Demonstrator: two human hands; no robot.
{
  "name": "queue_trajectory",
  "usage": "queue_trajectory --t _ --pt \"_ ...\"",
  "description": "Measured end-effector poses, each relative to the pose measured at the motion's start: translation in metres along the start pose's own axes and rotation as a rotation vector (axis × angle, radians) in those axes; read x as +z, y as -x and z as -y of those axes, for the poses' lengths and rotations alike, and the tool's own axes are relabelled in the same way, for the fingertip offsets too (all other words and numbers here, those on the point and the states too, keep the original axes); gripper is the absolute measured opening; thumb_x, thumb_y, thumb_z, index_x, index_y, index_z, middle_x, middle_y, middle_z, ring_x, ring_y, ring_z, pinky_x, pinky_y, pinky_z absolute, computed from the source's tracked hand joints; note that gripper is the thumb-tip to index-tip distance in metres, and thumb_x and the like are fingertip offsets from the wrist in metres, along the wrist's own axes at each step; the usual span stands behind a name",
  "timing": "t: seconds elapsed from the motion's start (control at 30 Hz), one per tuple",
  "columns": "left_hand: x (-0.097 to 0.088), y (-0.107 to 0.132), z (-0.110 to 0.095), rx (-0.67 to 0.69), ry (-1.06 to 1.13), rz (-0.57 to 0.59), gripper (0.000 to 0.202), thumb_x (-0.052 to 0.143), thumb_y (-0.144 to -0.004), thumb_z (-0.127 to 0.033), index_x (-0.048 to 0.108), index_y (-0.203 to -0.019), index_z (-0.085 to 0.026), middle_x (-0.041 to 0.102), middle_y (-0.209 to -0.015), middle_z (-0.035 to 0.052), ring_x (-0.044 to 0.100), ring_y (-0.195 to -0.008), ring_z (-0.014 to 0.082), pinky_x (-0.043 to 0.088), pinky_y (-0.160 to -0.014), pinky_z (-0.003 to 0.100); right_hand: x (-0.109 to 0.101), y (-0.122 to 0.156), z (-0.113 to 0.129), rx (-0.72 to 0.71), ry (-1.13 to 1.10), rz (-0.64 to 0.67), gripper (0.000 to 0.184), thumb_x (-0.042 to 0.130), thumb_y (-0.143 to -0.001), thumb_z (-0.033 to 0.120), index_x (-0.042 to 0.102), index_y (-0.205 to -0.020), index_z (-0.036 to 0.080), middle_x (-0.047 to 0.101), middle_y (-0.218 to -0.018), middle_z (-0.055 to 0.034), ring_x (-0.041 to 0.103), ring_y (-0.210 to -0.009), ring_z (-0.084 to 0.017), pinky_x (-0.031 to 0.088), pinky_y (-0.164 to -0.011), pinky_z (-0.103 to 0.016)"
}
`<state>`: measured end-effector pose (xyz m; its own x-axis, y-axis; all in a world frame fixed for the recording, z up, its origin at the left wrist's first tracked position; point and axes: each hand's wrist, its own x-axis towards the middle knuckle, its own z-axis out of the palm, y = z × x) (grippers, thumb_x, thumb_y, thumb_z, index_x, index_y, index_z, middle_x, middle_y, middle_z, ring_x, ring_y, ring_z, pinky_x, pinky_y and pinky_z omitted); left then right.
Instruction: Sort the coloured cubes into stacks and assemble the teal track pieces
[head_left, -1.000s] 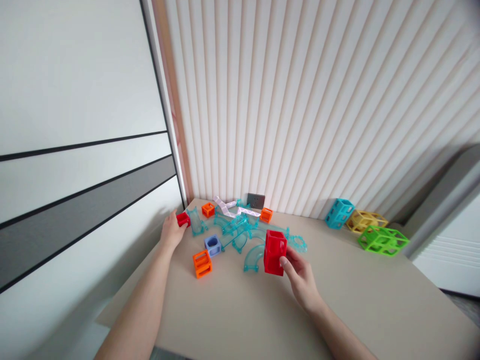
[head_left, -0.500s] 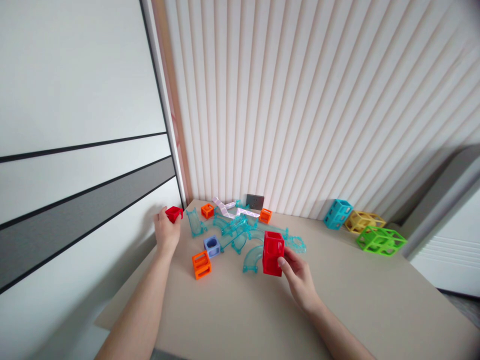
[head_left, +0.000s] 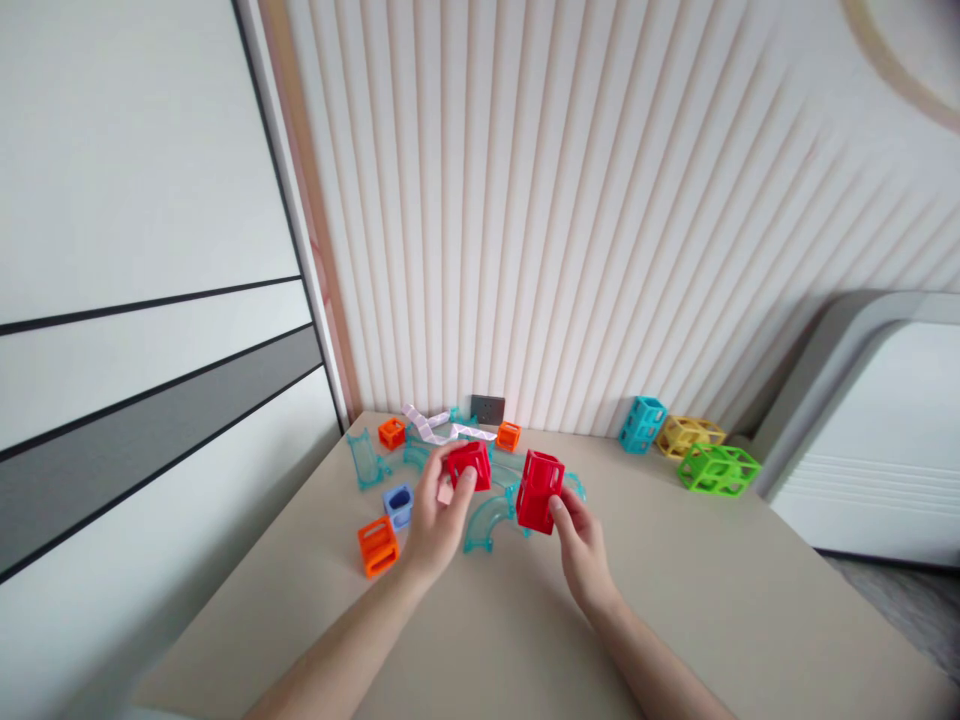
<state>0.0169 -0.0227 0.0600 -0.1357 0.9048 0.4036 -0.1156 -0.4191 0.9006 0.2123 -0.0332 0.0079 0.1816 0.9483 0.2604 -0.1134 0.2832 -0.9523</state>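
A single red cube block (head_left: 471, 466) is pinched in my left hand (head_left: 437, 515), raised over the table. My right hand (head_left: 579, 540) grips a taller red block (head_left: 539, 492) that looks like two cubes joined, held upright and slightly tilted. A small gap separates the two red pieces. Behind and below them lie clear teal track pieces (head_left: 487, 520), partly covered by my hands. Left of my left hand are an orange cube block (head_left: 378, 546) and a periwinkle cube block (head_left: 398, 505) with a round hole.
Two more orange cubes (head_left: 391, 433) and a lilac zigzag track (head_left: 442, 428) lie near the wall by a dark socket (head_left: 488, 409). At the right stand blue (head_left: 643, 424), yellow (head_left: 688, 436) and green (head_left: 718, 469) joined blocks. A white cabinet (head_left: 150, 400) borders the table's left.
My left hand has carried the red cube from the table's far left edge to the middle, close to the taller red block. The view has turned a little to the right.
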Motion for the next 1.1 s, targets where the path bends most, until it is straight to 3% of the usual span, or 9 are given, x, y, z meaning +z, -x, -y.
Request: queue_trajectory --t 0.13,0.2,0.33,0.73,0.87,1.1 --pt "0.028 0.035 0.019 -0.082 -0.005 0.2 0.058 0.062 -0.092 -0.04 0.04 -0.144 -0.026 0.063 -0.125 0.0109 0.065 -0.112 0.0252 0.055 -0.094 0.041 -0.007 -0.01 -0.001 -0.007 -0.014 -0.198 0.047 0.065 -0.085 0.06 0.071 -0.108 0.018 0.076 -0.107 -0.0094 0.07 -0.092 -0.027 0.057 -0.078 -0.035" --pt "0.033 0.047 0.03 -0.1 -0.034 0.269 0.065 0.063 -0.092 -0.038 0.033 -0.148 -0.028 0.061 -0.125 0.0113 0.065 -0.111 0.0247 0.054 -0.096 0.042 -0.01 -0.014 -0.002 0.018 -0.056 -0.26 0.046 0.064 -0.087 0.059 0.07 -0.106 0.018 0.077 -0.101 -0.0087 0.07 -0.087 -0.025 0.057 -0.074 -0.034" --pt "0.031 0.059 0.042 -0.157 -0.045 0.352 0.069 0.068 -0.088 -0.037 0.036 -0.149 -0.028 0.062 -0.123 0.0115 0.066 -0.105 0.0245 0.054 -0.095 0.042 -0.01 -0.014 -0.003 0.052 -0.133 -0.286 0.04 0.065 -0.087 0.057 0.071 -0.097 0.02 0.077 -0.089 -0.0058 0.069 -0.077 -0.022 0.056 -0.07 -0.032" --pt "0.033 0.062 0.059 -0.332 0.085 0.369 0.077 0.068 -0.088 -0.041 0.025 -0.152 -0.028 0.061 -0.115 0.0091 0.064 -0.104 0.0233 0.059 -0.086 0.039 -0.008 -0.004 -0.009 0.028 -0.053 -0.137 0.041 0.067 -0.087 0.055 0.07 -0.109 0.021 0.075 -0.104 -0.0073 0.068 -0.091 -0.025 0.055 -0.082 -0.036" --pt "0.033 0.06 0.058 -0.351 0.129 0.354 0.078 0.069 -0.088 -0.039 0.025 -0.151 -0.026 0.059 -0.116 0.0093 0.063 -0.106 0.0234 0.058 -0.088 0.039 -0.008 -0.003 -0.012 0.032 -0.062 -0.113 0.042 0.068 -0.086 0.055 0.07 -0.111 0.021 0.076 -0.101 -0.0063 0.068 -0.089 -0.025 0.055 -0.079 -0.035" --pt "0.034 0.058 0.054 -0.355 0.17 0.355 0.078 0.071 -0.085 -0.039 0.028 -0.15 -0.027 0.061 -0.115 0.0088 0.063 -0.106 0.024 0.058 -0.085 0.039 -0.003 0.001 -0.004 0.066 -0.046 -0.058 0.045 0.068 -0.084 0.058 0.071 -0.111 0.021 0.076 -0.109 -0.0084 0.069 -0.098 -0.029 0.056 -0.087 -0.04"
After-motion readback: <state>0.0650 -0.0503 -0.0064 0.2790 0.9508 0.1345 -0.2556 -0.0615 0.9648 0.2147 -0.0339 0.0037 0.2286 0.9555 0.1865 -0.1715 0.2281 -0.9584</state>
